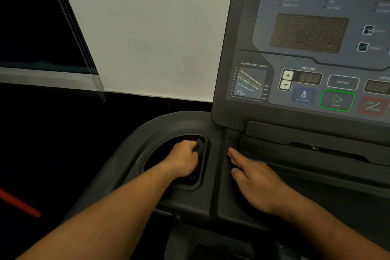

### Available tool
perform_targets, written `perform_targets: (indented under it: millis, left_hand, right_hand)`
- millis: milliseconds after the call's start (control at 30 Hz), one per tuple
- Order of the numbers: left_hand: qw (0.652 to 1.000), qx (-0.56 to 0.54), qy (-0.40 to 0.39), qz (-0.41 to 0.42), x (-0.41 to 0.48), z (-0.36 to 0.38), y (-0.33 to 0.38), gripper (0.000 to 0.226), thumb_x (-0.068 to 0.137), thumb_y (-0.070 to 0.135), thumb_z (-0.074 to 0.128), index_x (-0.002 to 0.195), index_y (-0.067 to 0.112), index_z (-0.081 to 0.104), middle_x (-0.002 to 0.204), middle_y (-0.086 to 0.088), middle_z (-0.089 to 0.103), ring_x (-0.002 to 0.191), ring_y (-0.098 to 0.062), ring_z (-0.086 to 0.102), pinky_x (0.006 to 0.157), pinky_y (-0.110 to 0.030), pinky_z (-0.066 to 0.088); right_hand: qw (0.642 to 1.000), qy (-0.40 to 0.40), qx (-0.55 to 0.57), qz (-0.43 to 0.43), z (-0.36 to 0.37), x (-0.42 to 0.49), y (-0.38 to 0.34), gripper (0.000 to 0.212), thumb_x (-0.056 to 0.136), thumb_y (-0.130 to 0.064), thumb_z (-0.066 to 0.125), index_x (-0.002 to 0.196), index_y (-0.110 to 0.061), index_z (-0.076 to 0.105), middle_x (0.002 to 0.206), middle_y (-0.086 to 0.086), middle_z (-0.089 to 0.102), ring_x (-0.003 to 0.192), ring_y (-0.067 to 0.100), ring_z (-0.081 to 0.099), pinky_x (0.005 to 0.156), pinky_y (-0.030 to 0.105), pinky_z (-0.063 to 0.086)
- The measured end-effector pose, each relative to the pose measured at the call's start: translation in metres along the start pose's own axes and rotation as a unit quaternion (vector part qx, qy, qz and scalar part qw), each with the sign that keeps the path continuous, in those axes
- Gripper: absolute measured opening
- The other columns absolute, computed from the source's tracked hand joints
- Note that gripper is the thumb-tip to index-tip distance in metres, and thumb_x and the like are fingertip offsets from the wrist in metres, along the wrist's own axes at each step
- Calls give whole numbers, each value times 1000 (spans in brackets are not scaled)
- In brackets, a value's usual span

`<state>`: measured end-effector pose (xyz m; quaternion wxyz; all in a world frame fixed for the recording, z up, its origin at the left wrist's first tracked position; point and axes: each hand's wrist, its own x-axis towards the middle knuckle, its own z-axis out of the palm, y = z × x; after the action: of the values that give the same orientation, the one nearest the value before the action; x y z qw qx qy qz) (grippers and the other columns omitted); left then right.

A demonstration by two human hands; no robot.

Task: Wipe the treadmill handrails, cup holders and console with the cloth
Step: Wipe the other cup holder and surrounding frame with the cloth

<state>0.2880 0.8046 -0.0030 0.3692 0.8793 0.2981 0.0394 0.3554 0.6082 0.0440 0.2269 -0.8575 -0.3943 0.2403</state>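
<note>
The cup holder is stuffed with left hand and cloth; console blocks the back, right hand lies flat beside.

Cup holder surround: matt dark plastic, smooth. Console overlay: slightly glossy plastic film. Cloth: dark, soft fabric.

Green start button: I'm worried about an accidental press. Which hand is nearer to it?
Right. The right hand lies flat on the ledge below and left of the start button; the left hand is farther left, down in the cup holder gripping the cloth.
</note>
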Motion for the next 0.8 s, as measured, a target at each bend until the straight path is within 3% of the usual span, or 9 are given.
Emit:
perform_targets:
  millis: [100,267,367,533,600,700,800]
  left_hand:
    - [986,128,-101,18,3,-8,-8,21,91,9,53,98,16,71,101,-2,69,94,-21,64,75,-26,46]
    - [946,262,-191,24,0,-20,8,36,91,6,49,121,16,66,118,-5,65,104,-25,62,86,-32,49]
    - [920,296,-257,9,-15,-25,14,35,90,9,48,118,17,68,118,-3,66,103,-22,61,86,-30,46]
    - [895,300,-328,-20,-25,-34,24,36,92,11,46,122,17,66,125,0,63,108,-21,58,98,-32,43]
    - [890,298,-346,-24,-20,-37,28,36,93,13,47,123,18,65,125,0,63,107,-19,57,99,-33,43]
    - [849,385,-361,-30,-11,-35,21,35,96,25,51,129,19,61,127,-3,61,112,-24,57,96,-35,43]
    - [854,466,-233,13,-6,-30,1,27,94,21,58,118,14,65,111,-8,65,96,-28,63,81,-36,50]
  right_hand:
    - [1000,-5,-14,1,0,2,-4,58,100,-34,34,153,-29,11,156,-7,28,141,9,28,113,22,21]
    - [997,-19,-69,6,6,1,-13,58,100,-37,29,153,-31,7,159,-6,21,146,22,18,119,37,18]
    - [990,-36,-132,-11,9,-3,-21,55,102,-35,25,154,-27,8,161,-3,14,147,20,13,120,34,10]
    - [986,-36,-160,-21,14,-7,-29,55,103,-32,24,154,-20,8,162,-2,9,147,12,8,120,33,5]
    - [987,-43,-152,-28,14,-9,-26,56,103,-32,25,154,-21,6,162,-5,6,147,10,4,120,34,3]
    - [989,-49,-138,-35,11,-8,-22,56,103,-33,26,154,-23,5,162,-7,4,147,7,2,120,32,2]
    - [989,-54,-136,-36,8,-7,-19,57,103,-34,27,154,-24,5,161,-8,4,147,6,3,119,32,1]
